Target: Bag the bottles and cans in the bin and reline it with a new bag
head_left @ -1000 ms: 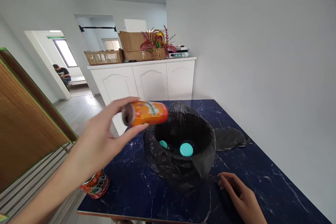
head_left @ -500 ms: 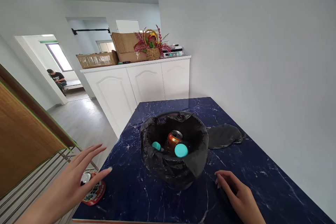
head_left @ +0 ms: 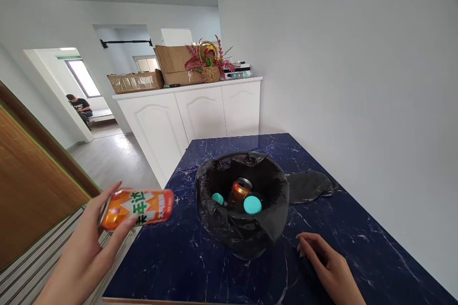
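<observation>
My left hand is closed round an orange drink can with green and white lettering. The can lies sideways in the air above the table's left edge. To its right stands a bin lined with a black plastic bag. Inside the bin are another orange can, upright and seen from its top, and two turquoise caps, the larger cap nearer me; what is under the caps is hidden. My right hand rests on the table right of the bin, fingers curled together, nothing visible in them.
The dark blue marbled table bears the bin and a flat black plastic bag. A wooden board and a metal rack stand at left. Behind is a white cabinet with cardboard boxes and a flower basket. A person sits in the far room.
My left hand, spread beside the upright can before, has taken hold of it, lifted it off the table and tipped it sideways. My right hand has stayed in place.
</observation>
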`<state>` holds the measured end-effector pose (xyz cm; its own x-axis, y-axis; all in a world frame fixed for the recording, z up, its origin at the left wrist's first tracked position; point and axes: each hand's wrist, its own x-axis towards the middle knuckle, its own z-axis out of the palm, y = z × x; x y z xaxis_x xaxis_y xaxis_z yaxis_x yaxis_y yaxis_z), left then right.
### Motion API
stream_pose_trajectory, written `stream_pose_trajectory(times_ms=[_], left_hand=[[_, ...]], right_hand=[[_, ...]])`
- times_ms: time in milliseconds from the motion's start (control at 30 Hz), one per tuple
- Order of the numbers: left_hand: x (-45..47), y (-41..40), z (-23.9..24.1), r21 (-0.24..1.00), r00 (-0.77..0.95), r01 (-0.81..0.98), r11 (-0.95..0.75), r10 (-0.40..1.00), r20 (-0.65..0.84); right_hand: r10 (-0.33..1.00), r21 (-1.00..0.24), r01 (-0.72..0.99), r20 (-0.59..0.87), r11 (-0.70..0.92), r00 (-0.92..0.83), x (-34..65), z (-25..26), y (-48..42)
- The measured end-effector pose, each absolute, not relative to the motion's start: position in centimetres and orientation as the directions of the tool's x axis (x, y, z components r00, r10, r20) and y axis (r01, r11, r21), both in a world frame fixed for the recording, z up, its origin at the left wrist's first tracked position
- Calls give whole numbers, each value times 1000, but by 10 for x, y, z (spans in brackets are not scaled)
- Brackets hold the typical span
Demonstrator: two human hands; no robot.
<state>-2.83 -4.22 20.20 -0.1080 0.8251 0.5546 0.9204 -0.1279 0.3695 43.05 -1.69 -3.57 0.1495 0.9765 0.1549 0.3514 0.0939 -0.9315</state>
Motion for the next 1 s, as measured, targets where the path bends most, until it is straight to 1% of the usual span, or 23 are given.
stream_pose_trajectory(times_ms=[100,133,200,333,400,433,500,567,633,667,733,800,867,933,967,1000], left_hand=[[32,-33,244,341,89,847,-408,740,666],[50,-27,255,303,153,825,-476,705,692],[82,-11,269,207,294,795,-570,661,691],[124,27,279,78,604,703,-707,652,458],[135,40,279,50,672,679,-732,647,361],[138,44,279,60,677,680,-731,657,332],[139,45,278,112,655,687,-718,678,332],[133,43,277,167,588,707,-687,703,400],[119,41,272,219,480,747,-628,737,476],[110,41,267,253,415,773,-581,766,491],[90,45,254,342,273,822,-456,841,467],[70,52,239,456,140,837,-303,923,358],[55,58,227,587,86,793,-164,984,159],[47,62,221,721,156,690,-65,986,-60],[47,63,220,777,216,628,-30,967,-138],[47,63,221,819,269,574,-4,945,-185]], right_hand=[[977,-936,340,152,94,147,430,-36,-16],[978,-938,334,151,95,146,430,-36,-16],[979,-943,321,146,94,144,429,-34,-16],[981,-950,301,131,82,145,428,-29,-16],[978,-950,297,146,96,151,428,-27,-16],[976,-950,295,155,105,153,427,-26,-15],[975,-949,293,165,116,150,427,-26,-15],[976,-948,293,167,120,140,427,-27,-15],[977,-948,297,165,119,136,427,-29,-16],[978,-948,298,160,114,134,427,-30,-16],[982,-950,293,144,103,122,427,-31,-15],[987,-962,253,131,105,89,426,-27,-11],[993,-982,155,113,106,34,422,-14,-3],[997,-997,25,78,79,-16,418,8,7],[998,-998,-36,58,57,-39,416,21,14],[998,-996,-87,41,36,-56,414,36,20]])
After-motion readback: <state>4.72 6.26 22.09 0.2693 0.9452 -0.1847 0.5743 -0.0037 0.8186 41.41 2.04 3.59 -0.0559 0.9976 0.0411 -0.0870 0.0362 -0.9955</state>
